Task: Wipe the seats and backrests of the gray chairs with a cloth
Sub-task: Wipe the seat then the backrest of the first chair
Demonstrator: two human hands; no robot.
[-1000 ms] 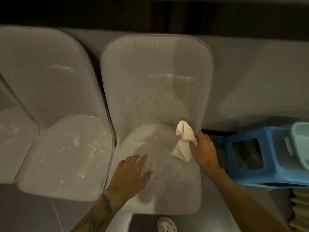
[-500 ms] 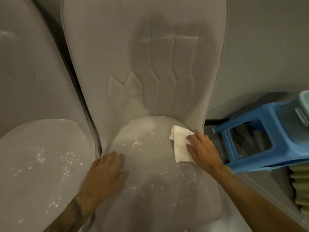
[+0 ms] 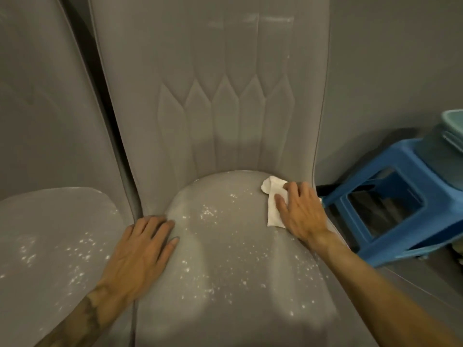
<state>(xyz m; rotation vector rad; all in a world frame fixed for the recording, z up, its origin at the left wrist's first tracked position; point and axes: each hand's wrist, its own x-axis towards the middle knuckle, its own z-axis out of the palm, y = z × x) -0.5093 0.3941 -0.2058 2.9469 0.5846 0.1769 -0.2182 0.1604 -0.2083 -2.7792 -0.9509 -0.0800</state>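
A gray chair fills the view, its seat (image 3: 225,259) dotted with white specks and its quilted backrest (image 3: 220,108) rising behind. A white cloth (image 3: 273,201) lies flat on the seat's back right corner. My right hand (image 3: 300,211) presses on the cloth with straight fingers and covers its right half. My left hand (image 3: 140,251) rests flat on the seat's left edge, holding nothing. A second gray chair (image 3: 50,241) with a speckled seat stands close on the left.
A blue plastic stool (image 3: 390,204) stands right of the chair with a pale teal tub (image 3: 451,136) on top. A gray wall (image 3: 390,71) runs behind the chairs. A narrow dark gap (image 3: 100,96) separates the two backrests.
The camera has come closer to the chair. My right hand went from gripping the bunched cloth above the seat to pressing it flat, then slid it toward the back right corner. My left hand shifted to the seat's left edge.
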